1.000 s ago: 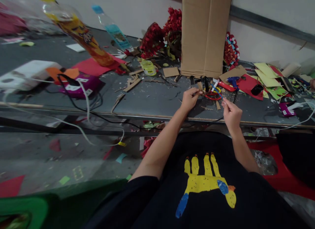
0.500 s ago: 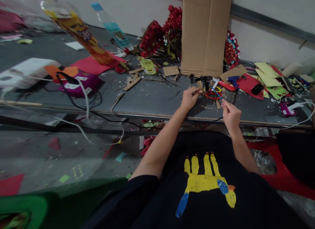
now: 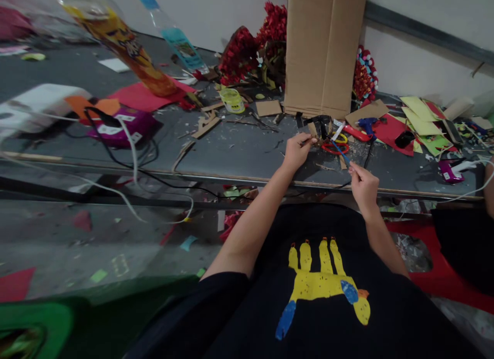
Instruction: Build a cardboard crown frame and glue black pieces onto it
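Note:
My left hand (image 3: 298,152) is closed in a pinch above the grey table, on a small brown piece that looks like cardboard (image 3: 312,129). To its right, my right hand (image 3: 364,186) grips the near end of a thin blue stick (image 3: 339,150). The stick's far end slants up and left toward the pinched piece; whether the two touch is too small to tell. Just behind the stick lie red-and-yellow scissor-like handles (image 3: 335,148). A red-handled tool (image 3: 357,133) and a blue glue gun (image 3: 368,124) lie farther right.
Behind my hands stands a tall cardboard sheet (image 3: 320,55). A tilted-looking orange drink bottle (image 3: 135,57), a blue-capped bottle (image 3: 181,45) and a small yellow tub (image 3: 232,101) are to the left. Cables (image 3: 136,153) cross the table edge. A co-worker's arm (image 3: 489,189) shows far right.
The blue stick has shifted slightly, its far end now lower. My left hand keeps its pinch in nearly the same place. At far right, more of a co-worker's arm shows.

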`<state>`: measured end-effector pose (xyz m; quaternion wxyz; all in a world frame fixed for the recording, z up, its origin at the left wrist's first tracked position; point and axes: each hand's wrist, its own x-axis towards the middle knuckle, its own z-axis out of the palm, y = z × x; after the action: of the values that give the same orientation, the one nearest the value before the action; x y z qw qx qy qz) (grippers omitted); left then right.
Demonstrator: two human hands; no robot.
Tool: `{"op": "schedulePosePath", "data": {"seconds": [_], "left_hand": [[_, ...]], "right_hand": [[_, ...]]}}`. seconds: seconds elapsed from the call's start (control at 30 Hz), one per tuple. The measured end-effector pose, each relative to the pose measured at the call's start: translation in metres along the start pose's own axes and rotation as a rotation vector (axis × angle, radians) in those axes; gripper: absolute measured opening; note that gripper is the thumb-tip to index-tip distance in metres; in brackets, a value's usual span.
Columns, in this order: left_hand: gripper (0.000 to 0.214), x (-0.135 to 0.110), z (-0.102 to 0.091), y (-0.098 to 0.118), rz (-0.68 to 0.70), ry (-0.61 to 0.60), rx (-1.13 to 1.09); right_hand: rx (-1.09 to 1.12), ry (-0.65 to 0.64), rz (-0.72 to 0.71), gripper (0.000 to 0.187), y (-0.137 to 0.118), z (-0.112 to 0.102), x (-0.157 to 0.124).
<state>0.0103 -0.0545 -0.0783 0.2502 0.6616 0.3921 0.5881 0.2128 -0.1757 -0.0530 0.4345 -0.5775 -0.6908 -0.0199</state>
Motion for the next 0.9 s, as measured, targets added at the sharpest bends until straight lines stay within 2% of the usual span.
{"op": "schedulePosePath", "data": {"seconds": [0.2,0.6,0.9], "left_hand": [[0.035,0.0,0.0,0.0,-0.025,-0.004,-0.005],[0.032,0.0,-0.002,0.002,0.009,-0.006,0.035],[0.033,-0.001,-0.001,0.002,0.013,-0.013,0.052]], "right_hand": [[-0.032,-0.044,0.022,0.033,0.001,-0.002,-0.006],[-0.076,-0.093,0.059,0.034,-0.001,-0.005,-0.007],[-0.216,-0.219,0.055,0.037,-0.009,-0.022,0.01]]}}
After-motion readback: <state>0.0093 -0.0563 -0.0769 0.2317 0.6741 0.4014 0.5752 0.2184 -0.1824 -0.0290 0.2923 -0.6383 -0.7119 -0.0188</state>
